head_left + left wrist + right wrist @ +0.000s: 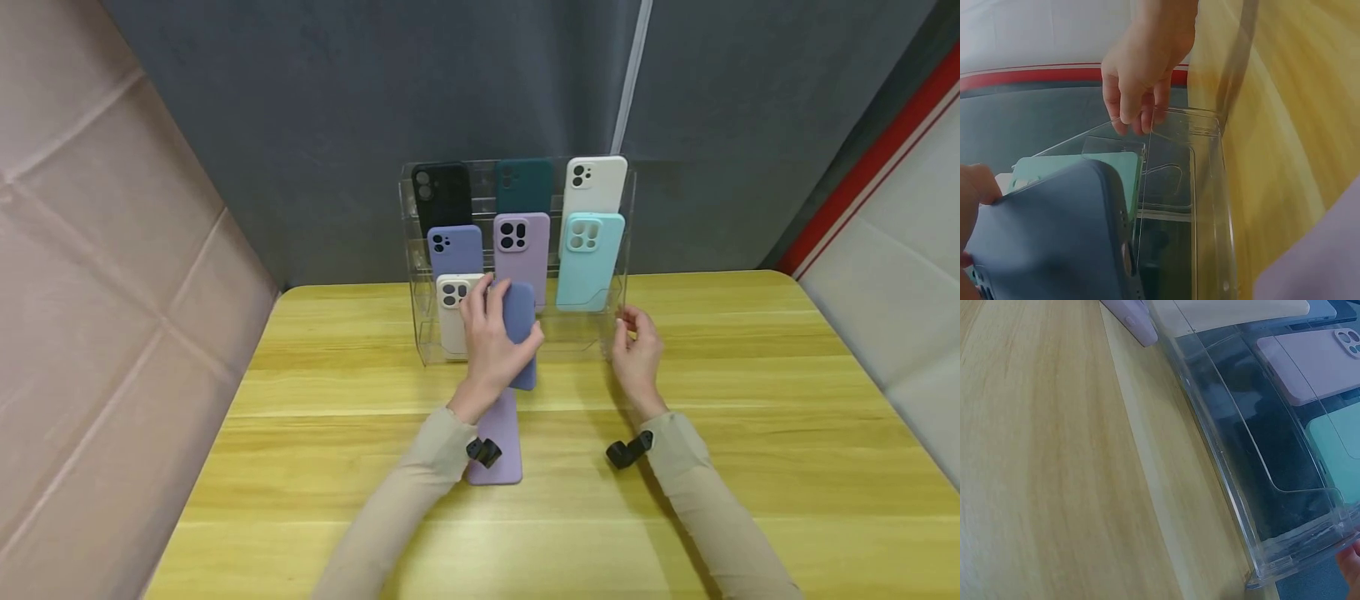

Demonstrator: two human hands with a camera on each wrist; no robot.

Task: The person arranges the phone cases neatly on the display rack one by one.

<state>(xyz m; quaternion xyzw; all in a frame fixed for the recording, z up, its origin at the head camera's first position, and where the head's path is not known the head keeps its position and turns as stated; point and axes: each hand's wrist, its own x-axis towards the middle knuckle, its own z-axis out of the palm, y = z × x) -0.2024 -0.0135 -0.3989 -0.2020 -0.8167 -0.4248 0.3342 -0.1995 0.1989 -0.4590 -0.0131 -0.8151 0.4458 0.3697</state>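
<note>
My left hand (491,358) grips a blue phone case (520,312) by its edges, tilted in front of the bottom tier of a clear tiered display stand (573,335). In the left wrist view the blue case (1054,231) overlaps a turquoise one behind it. At the stand's lower right side, my right hand (639,358) pinches the clear side edge with thumb and fingers. A white case (452,321) stands in the bottom tier, just left of the blue one. Below my left hand a light purple case (504,433) lies on the table, partly hidden by the wrist.
Higher in the stand are black (444,200), dark green (528,192) and white (603,187) cases. Under them stand periwinkle (459,254), lilac (522,262) and turquoise (587,275) ones. A grey curtain (360,125) hangs behind the wooden table (315,417).
</note>
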